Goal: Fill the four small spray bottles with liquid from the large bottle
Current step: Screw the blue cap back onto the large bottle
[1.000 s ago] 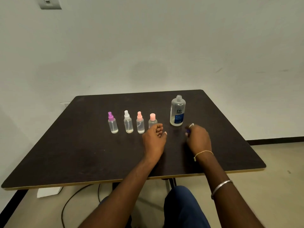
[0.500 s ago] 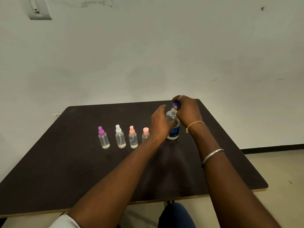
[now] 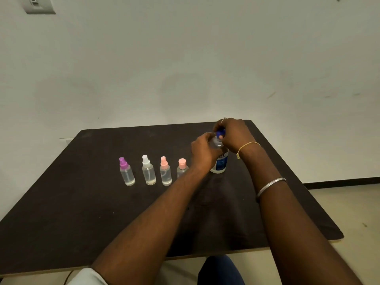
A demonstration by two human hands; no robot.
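Head view: large bottle now gripped at the shoulder by left hand; blue cap — carried over a second ago — pinched onto its neck by right hand. Apparently recapping; four spray bottles stand capped — filling probably complete.

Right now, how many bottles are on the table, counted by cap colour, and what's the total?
Purple cap: 1, the purple-capped spray bottle
White cap: 1, the white-capped spray bottle
Pink cap: 2, the pink spray bottle and the pink flat-capped bottle
Blue cap: 1, the large bottle, held by both hands
Total: 5 bottles
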